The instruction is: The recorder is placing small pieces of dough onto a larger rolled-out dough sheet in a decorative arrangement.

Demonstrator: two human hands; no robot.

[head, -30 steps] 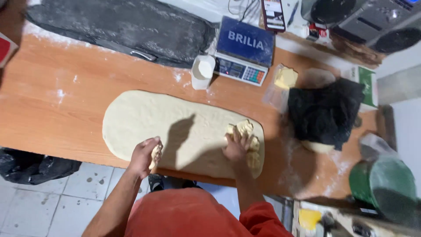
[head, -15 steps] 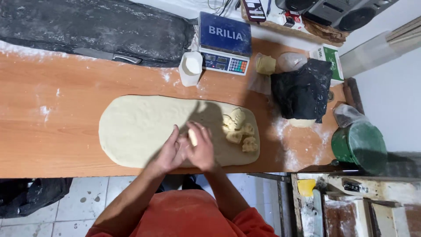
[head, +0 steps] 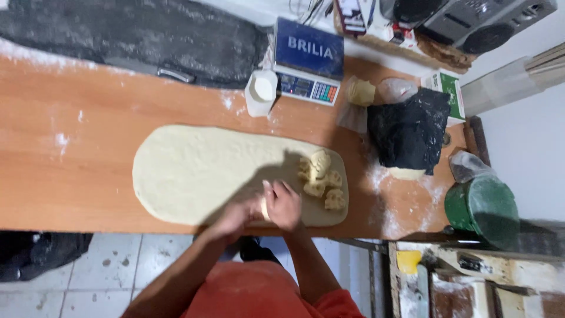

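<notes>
Step judged in hand: small dough piece being shaped between both hands at near table edge.

- Left hand blurred; closure cannot be told.
- Right hand cupped closed around piece.
- Piece held over right end of rolled dough sheet on wooden table.
- Shaped pieces clustered just beside right hand.
- Next move judged to call for even pressure and free spot beside cluster.

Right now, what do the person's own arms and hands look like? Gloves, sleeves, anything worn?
Both hands are bare: no gloves, and no rings or watch that can be made out. The left hand is motion-blurred; the right hand is sharper. Forearms are uncovered; an orange-red garment covers the torso, its sleeve ending near the right elbow.
</notes>
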